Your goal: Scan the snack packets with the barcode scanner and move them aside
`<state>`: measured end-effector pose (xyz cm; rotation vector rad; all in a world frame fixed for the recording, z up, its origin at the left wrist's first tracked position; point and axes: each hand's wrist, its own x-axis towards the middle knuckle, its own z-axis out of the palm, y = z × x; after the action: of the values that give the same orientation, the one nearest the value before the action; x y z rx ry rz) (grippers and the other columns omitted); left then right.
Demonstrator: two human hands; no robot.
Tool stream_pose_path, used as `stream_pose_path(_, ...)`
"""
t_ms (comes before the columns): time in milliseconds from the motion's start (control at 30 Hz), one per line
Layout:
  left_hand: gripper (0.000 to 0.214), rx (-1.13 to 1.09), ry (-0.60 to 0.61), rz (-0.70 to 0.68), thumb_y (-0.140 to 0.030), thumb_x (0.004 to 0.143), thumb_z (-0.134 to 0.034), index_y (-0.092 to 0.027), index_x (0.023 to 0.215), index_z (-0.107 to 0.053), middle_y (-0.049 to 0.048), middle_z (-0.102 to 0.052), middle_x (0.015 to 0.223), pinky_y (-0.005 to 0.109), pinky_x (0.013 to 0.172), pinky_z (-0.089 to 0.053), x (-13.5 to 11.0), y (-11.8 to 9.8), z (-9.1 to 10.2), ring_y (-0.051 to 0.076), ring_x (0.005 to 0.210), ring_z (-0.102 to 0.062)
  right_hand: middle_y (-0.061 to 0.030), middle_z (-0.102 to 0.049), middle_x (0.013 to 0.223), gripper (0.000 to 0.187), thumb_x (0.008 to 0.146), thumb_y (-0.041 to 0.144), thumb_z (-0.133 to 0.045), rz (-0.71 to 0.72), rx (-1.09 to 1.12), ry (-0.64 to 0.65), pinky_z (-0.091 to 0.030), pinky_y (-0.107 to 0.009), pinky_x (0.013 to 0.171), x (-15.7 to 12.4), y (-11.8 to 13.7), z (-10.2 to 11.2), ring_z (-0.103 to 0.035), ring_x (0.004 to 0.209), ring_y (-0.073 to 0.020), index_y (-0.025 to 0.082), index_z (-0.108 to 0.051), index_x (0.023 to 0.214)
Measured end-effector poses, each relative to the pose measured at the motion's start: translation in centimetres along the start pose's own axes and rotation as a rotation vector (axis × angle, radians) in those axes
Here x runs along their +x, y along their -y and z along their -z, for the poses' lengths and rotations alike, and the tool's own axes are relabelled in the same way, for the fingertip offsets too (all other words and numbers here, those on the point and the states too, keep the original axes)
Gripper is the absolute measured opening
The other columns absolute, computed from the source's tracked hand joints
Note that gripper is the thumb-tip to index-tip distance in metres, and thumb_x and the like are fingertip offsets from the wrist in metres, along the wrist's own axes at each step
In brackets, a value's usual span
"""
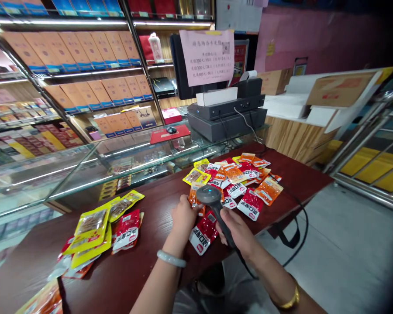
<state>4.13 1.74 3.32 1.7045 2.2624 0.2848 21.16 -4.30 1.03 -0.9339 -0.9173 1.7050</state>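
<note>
My right hand (237, 231) is wrapped round the handle of a dark grey barcode scanner (209, 195), which shows a small blue light on top. Left of it, my left hand (184, 214), with a pale bangle at the wrist, is closed on the edge of an orange snack packet (194, 192); the scanner head partly covers that packet. A red-and-white snack packet (203, 233) lies just below, between both hands. Beyond the scanner spreads a loose heap of red, orange and yellow packets, among them an orange packet (269, 190) at its right side.
On the left of the dark red table (160, 205) lie stacked yellow packets (91, 224) and a red packet (127, 229). Behind it runs a glass counter (118, 161) bearing a cash register unit (227, 111). The scanner's cable (306, 222) loops past the table's right edge.
</note>
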Motion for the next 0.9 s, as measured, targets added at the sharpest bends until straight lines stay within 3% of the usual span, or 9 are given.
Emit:
stream_pose_path(200,0.044,-0.171,-0.029,0.007,-0.043,0.085,-0.067,-0.017,0.118,-0.053,0.0172,-0.074,0.113,0.035,0.080,-0.044,-1.2,3.3,0.6,0.032,0.107,-0.070,0.0091,-0.049,0.054,0.059,0.081,0.075,-0.063,0.003,0.006,0.103,-0.033,-0.022,0.042,-0.3,-0.2,-2.0,-0.038,0.040,-0.0083,0.021,-0.053,0.104)
stream_pose_path(367,0.037,-0.170,-0.089,0.070,-0.041,0.086,-0.066,-0.017,0.112,-0.053,0.0156,-0.075,0.106,0.033,0.078,-0.044,-3.0,6.7,1.8,0.031,0.103,-0.071,0.0077,-0.050,0.054,0.056,0.085,0.075,-0.058,0.023,-0.070,0.205,-0.033,-0.023,0.042,-0.3,-1.3,-5.2,-0.040,0.040,-0.0093,0.021,-0.054,0.099)
stream_pose_path(533,0.036,-0.226,-0.158,0.161,-0.035,0.084,-0.066,-0.018,0.112,-0.052,0.0130,-0.075,0.101,0.032,0.075,-0.044,-4.8,11.0,2.8,0.029,0.100,-0.071,0.0087,-0.049,0.055,0.057,0.088,0.072,-0.056,-0.041,-0.107,0.331,-0.035,-0.022,0.042,-0.7,-2.7,-8.3,-0.040,0.040,-0.0089,0.019,-0.055,0.108)
stream_pose_path(767,0.047,-0.177,-0.298,0.378,-0.044,0.086,-0.061,-0.016,0.123,-0.051,0.0188,-0.073,0.110,0.036,0.077,-0.047,-6.4,18.2,5.1,0.034,0.103,-0.070,0.0093,-0.050,0.053,0.056,0.086,0.073,-0.056,-0.085,-0.224,0.493,-0.034,-0.020,0.040,0.0,-3.7,-12.4,-0.042,0.038,-0.0080,0.020,-0.057,0.102)
stream_pose_path(900,0.059,-0.090,-0.364,0.448,-0.055,0.086,-0.059,-0.014,0.128,-0.051,0.0214,-0.070,0.116,0.043,0.084,-0.049,-6.8,21.0,7.0,0.037,0.108,-0.067,0.0094,-0.051,0.052,0.055,0.085,0.075,-0.056,-0.098,-0.227,0.522,-0.034,-0.020,0.039,1.0,-4.4,-14.8,-0.042,0.037,-0.0077,0.021,-0.054,0.093)
